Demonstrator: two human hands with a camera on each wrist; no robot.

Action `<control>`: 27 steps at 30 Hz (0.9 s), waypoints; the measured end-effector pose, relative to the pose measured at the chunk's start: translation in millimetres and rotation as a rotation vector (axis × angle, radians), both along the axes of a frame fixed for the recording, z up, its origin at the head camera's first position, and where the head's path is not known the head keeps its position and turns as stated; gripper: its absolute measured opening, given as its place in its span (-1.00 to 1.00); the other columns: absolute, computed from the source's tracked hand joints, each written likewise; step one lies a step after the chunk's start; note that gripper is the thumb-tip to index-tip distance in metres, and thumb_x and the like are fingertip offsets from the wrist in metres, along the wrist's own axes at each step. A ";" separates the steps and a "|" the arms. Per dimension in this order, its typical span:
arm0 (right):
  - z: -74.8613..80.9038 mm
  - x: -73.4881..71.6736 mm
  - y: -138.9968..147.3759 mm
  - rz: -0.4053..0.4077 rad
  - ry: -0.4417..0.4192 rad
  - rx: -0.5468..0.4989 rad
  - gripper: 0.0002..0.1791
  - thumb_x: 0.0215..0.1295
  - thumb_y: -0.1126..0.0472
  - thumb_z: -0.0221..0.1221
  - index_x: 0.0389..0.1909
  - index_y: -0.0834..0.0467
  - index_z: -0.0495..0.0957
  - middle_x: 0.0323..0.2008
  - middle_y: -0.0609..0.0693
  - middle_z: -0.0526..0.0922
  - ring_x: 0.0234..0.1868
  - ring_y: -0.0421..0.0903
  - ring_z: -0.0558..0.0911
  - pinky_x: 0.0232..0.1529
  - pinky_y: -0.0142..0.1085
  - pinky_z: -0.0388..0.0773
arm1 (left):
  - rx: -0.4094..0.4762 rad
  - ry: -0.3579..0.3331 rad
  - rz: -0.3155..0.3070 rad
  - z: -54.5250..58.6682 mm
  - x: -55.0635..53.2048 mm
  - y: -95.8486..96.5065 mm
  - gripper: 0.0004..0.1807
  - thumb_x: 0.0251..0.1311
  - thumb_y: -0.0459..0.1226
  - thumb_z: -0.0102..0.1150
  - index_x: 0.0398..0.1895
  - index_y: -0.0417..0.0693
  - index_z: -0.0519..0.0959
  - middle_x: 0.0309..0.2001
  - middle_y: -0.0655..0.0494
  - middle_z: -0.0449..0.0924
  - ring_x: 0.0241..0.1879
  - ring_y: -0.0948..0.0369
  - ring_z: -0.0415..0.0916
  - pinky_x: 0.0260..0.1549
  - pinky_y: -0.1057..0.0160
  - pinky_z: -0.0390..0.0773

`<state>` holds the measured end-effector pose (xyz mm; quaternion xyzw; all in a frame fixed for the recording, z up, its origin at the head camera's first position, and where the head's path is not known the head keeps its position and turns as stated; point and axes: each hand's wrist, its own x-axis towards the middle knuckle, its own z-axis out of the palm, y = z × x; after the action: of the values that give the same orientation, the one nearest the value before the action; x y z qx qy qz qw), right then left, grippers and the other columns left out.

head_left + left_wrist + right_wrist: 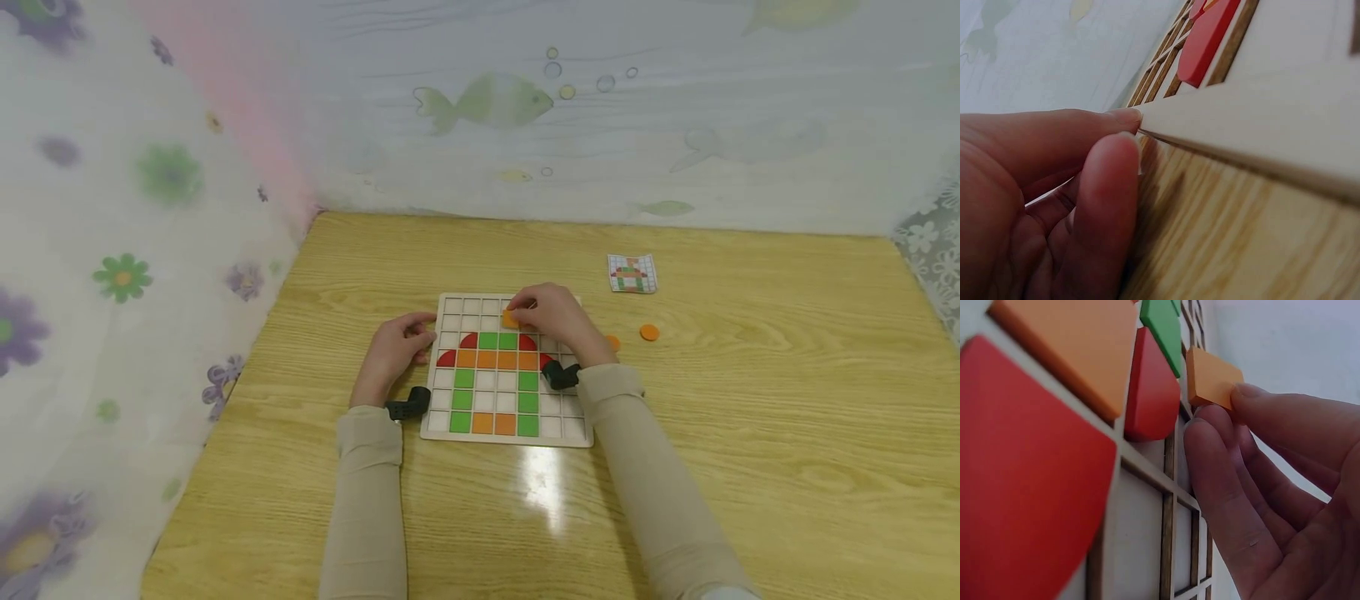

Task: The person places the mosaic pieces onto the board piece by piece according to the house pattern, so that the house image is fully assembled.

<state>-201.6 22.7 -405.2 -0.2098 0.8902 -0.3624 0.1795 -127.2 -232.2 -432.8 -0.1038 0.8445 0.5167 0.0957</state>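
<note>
A pale wooden grid board (485, 400) lies on the table, with green, orange and red tiles set in its cells. My right hand (553, 317) is over its upper part and pinches an orange square tile (1213, 378) between thumb and fingers. The held tile stands tilted, close over the cells just beyond the green tiles (498, 341). Beside the board's left edge rests my left hand (392, 350). Its index fingertip (1127, 116) touches that edge, with the thumb (1110, 187) just below. Red rounded tiles (1154, 394) sit near the right hand.
A small printed card (632, 273) with a coloured grid picture lies at the back right. Two orange round pieces are on the table right of the board, one in plain sight (649, 332), the other (613, 342) partly behind the right wrist. Patterned walls border the table (787, 400).
</note>
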 end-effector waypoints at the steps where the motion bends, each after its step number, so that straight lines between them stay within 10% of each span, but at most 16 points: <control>1: 0.0 -0.2 -0.7 0.000 -0.005 0.002 -0.82 0.21 0.15 0.11 -0.21 0.05 0.60 -0.24 -0.06 0.59 -0.31 -0.11 0.50 -0.19 -0.24 0.43 | 0.002 0.001 0.001 -0.1 -0.1 0.2 -0.65 0.17 -0.25 0.10 0.06 0.06 0.47 -0.27 0.01 0.41 -0.55 0.16 0.45 -0.50 0.25 0.56; 17: 0.9 -2.8 -14.5 0.063 0.068 0.158 -0.87 0.18 0.22 0.13 -0.27 0.12 0.59 -0.31 -0.01 0.57 -0.31 -0.07 0.46 -0.21 -0.23 0.42 | -0.010 -0.009 0.005 -0.5 -0.8 -0.4 -0.65 0.18 -0.25 0.09 0.07 0.07 0.47 -0.26 0.01 0.40 -0.54 0.17 0.46 -0.50 0.27 0.54; 27: -3.3 4.3 -5.6 -0.018 0.043 0.040 -0.77 0.23 0.12 0.07 -0.12 0.07 0.52 -0.23 -0.02 0.50 -0.23 -0.06 0.45 -0.23 -0.20 0.43 | 0.001 -0.025 0.003 -1.8 -0.5 -0.1 -0.63 0.16 -0.24 0.11 0.08 0.07 0.46 -0.26 0.01 0.39 -0.53 0.18 0.44 -0.49 0.27 0.53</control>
<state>-197.2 17.2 -408.5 -0.2057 0.9028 -0.3415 0.1613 -127.7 -232.3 -434.5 -0.1113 0.8428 0.5160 0.1056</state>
